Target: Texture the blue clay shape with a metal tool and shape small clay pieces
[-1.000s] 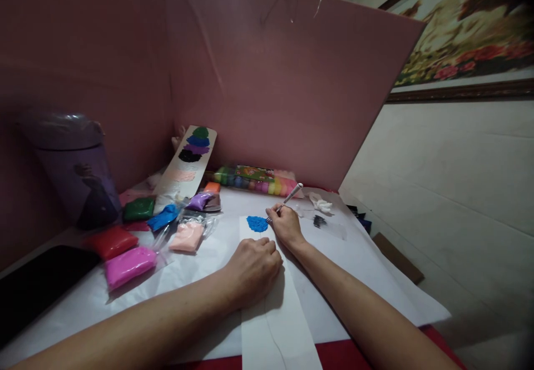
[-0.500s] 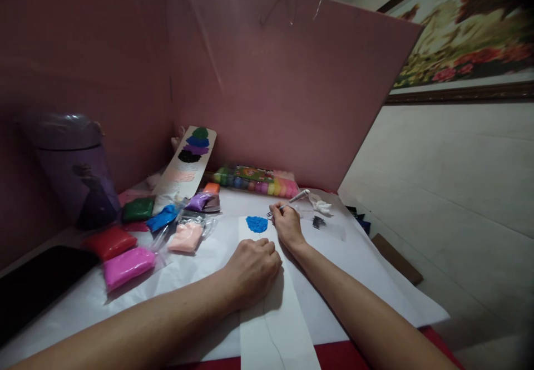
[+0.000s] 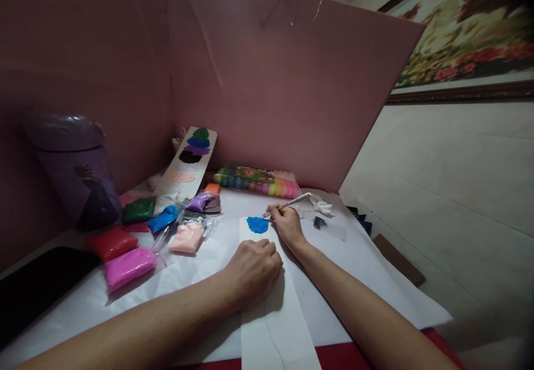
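A thin tool (image 3: 287, 203) is pinched in the right hand (image 3: 284, 222) beside the blue clay (image 3: 257, 225); the paper strip (image 3: 273, 314) is pressed down by the fisted left hand (image 3: 252, 270).

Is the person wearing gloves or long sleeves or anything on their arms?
No. The left arm and right arm are bare, with no sleeve in view. The left hand and right hand have no gloves, and I see no ring, watch or bracelet.
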Tool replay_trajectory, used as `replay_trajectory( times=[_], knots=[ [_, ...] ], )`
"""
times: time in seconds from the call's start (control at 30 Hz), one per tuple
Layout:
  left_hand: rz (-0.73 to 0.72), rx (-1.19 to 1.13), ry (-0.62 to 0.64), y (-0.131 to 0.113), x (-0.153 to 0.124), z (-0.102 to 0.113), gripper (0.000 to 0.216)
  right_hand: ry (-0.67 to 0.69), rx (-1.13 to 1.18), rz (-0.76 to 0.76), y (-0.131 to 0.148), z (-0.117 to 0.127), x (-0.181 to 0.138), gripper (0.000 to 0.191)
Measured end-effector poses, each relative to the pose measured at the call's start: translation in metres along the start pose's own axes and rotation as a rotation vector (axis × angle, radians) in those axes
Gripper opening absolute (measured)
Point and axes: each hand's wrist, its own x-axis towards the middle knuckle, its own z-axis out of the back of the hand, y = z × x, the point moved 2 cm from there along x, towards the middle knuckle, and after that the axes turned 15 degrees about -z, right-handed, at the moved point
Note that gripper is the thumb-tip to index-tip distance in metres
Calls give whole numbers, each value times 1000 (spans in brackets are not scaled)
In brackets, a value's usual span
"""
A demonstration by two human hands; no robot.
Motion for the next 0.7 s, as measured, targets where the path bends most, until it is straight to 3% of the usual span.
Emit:
replay_trajectory(
  times=[0.53, 0.7],
  knots=[
    [-9, 1, -20, 1, -1, -5, 18, 3, 41, -9, -1, -3, 0, 32],
    [-17, 8, -31, 1, -2, -6, 18, 11, 17, -5, -1, -1, -1, 25]
  ],
)
